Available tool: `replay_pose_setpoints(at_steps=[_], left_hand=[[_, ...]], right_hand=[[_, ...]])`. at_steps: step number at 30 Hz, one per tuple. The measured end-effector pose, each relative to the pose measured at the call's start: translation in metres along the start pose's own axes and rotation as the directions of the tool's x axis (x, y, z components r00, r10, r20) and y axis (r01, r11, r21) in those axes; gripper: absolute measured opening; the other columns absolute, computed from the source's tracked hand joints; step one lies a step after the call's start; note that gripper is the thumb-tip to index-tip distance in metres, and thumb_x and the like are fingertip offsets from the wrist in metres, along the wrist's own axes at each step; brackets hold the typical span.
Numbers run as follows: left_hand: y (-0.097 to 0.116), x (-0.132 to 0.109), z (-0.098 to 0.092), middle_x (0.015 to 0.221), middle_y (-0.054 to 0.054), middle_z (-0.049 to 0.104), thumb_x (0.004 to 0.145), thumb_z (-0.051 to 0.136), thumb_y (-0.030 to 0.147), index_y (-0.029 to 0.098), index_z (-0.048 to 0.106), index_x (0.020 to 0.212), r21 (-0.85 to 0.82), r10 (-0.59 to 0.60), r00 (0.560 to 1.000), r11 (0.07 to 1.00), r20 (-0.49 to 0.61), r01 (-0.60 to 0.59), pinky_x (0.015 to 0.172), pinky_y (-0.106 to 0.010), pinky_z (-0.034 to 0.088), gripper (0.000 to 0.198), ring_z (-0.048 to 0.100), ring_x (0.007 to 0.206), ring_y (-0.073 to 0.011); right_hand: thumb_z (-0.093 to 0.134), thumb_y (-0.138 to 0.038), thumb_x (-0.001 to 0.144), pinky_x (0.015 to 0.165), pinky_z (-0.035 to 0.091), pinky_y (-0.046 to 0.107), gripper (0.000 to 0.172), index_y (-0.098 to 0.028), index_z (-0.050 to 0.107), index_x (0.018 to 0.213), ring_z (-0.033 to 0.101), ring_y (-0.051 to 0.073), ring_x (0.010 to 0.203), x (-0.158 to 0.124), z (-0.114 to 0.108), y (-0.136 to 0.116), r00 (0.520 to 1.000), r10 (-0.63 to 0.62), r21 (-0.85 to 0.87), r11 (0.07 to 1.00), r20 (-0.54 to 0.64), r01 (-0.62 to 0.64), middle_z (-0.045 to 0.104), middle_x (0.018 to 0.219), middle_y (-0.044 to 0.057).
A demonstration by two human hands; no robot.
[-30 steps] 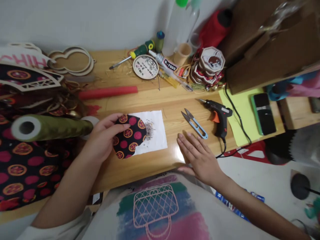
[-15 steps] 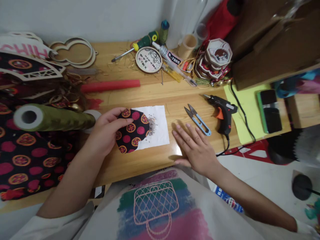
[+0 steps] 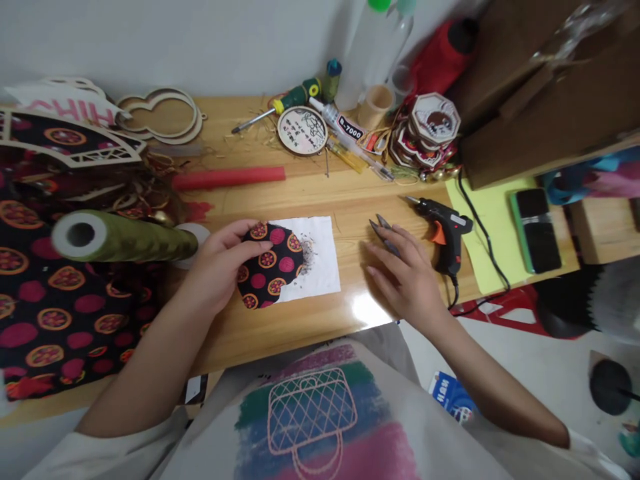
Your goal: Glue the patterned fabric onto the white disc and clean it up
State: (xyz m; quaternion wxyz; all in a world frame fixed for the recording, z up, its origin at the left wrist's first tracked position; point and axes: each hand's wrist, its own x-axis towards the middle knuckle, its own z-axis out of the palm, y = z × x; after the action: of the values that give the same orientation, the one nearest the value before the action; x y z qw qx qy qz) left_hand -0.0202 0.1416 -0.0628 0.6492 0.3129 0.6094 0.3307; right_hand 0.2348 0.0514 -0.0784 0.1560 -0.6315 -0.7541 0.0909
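Note:
My left hand (image 3: 220, 263) pinches the left edge of a black fabric piece (image 3: 270, 267) printed with pink and orange rounds, thumb on top. Under the fabric's right side lies a white paper sheet (image 3: 325, 267), with small dark scraps (image 3: 310, 257) along the fabric's edge. My right hand (image 3: 407, 283) rests over the thread snips (image 3: 381, 224), its fingers stretched out and apart. Only the dark blades show clearly; the blue handles are hidden under the hand. Just right of that hand lies a black glue gun (image 3: 447, 230) with an orange trigger.
A green roll (image 3: 130, 237) stands out over patterned cloth (image 3: 50, 320) at left. Behind are a red stick (image 3: 230, 178), a screwdriver (image 3: 275, 107), a B-7000 glue tube (image 3: 345, 123) and stacked octagonal ornaments (image 3: 430, 127). A phone (image 3: 537, 230) lies on yellow paper (image 3: 470, 260) at right.
My right hand has moved from the bare tabletop rightward and up onto the snips, covering their handles. My left hand still holds the fabric. The view has shifted slightly.

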Motion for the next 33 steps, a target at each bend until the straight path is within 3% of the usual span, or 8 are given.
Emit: replay_pose_setpoints(at_steps=[9,14,20,22,27,29,33], left_hand=[[-0.002,0.002,-0.003,0.068,0.001,0.067,0.05,0.077,0.023,0.018,0.066,0.074,-0.005,-0.009,0.998,1.0,0.055,0.009,0.057,-0.023,0.045,0.027,0.06,0.06,-0.0147],[-0.001,0.002,-0.002,0.068,0.003,0.066,0.047,0.078,0.024,0.018,0.065,0.074,-0.008,-0.013,0.998,1.0,0.054,0.014,0.062,-0.024,0.046,0.031,0.059,0.061,-0.0136],[-0.003,0.003,-0.003,0.068,0.003,0.068,0.047,0.077,0.022,0.018,0.067,0.074,-0.076,-0.034,0.997,0.996,0.071,0.039,0.058,-0.022,0.047,0.029,0.061,0.06,-0.0137],[-0.004,0.005,-0.004,0.069,0.002,0.07,0.048,0.077,0.022,0.019,0.068,0.075,-0.112,-0.069,0.992,0.99,0.108,0.081,0.058,-0.023,0.048,0.029,0.063,0.062,-0.0149],[-0.001,0.009,-0.007,0.066,0.003,0.07,0.045,0.077,0.018,0.018,0.069,0.071,-0.229,-0.045,0.994,0.971,0.1,0.068,0.062,-0.021,0.049,0.026,0.064,0.062,-0.0129],[-0.002,0.01,-0.008,0.066,0.003,0.07,0.047,0.076,0.019,0.018,0.069,0.069,-0.232,-0.027,0.99,0.971,0.14,0.059,0.062,-0.021,0.049,0.023,0.064,0.063,-0.0127],[-0.005,0.011,-0.009,0.065,0.003,0.07,0.05,0.075,0.021,0.018,0.067,0.068,-0.22,-0.028,0.985,0.973,0.169,0.066,0.061,-0.023,0.048,0.019,0.064,0.062,-0.014]], right_hand=[[0.058,-0.025,0.084,0.098,0.044,0.049,0.014,-0.019,0.069,0.079,0.051,0.028,0.118,0.016,0.011,0.005,0.986,-0.007,0.012,1.0,-0.165,0.009,0.062,0.112,0.01],[0.053,-0.017,0.085,0.091,0.047,0.046,0.011,-0.015,0.062,0.078,0.052,0.029,0.112,0.013,0.009,0.0,0.983,-0.124,-0.077,0.99,-0.138,0.114,0.06,0.11,0.016],[0.052,-0.015,0.086,0.081,0.048,0.042,0.005,-0.018,0.055,0.085,0.056,0.024,0.097,0.022,-0.001,-0.028,0.952,-0.147,-0.038,0.989,-0.267,0.141,0.06,0.102,0.013],[0.051,-0.017,0.087,0.08,0.048,0.039,0.007,-0.017,0.057,0.085,0.057,0.023,0.094,0.033,0.002,-0.04,0.958,-0.159,0.01,0.986,-0.238,0.167,0.062,0.1,0.013],[0.044,-0.022,0.091,0.065,0.047,0.03,0.022,-0.016,0.063,0.08,0.062,0.019,0.069,0.057,0.013,-0.058,0.995,-0.104,0.115,0.988,-0.002,0.104,0.068,0.077,0.009],[0.047,-0.02,0.089,0.059,0.045,0.028,0.02,-0.016,0.062,0.077,0.061,0.018,0.063,0.061,0.015,-0.06,0.997,-0.081,0.133,0.988,0.009,0.079,0.067,0.071,0.007],[0.051,-0.009,0.081,0.063,0.045,0.023,0.015,-0.018,0.061,0.075,0.062,0.015,0.07,0.062,0.015,-0.061,0.998,-0.055,0.173,0.983,0.008,0.053,0.066,0.076,0.005]])
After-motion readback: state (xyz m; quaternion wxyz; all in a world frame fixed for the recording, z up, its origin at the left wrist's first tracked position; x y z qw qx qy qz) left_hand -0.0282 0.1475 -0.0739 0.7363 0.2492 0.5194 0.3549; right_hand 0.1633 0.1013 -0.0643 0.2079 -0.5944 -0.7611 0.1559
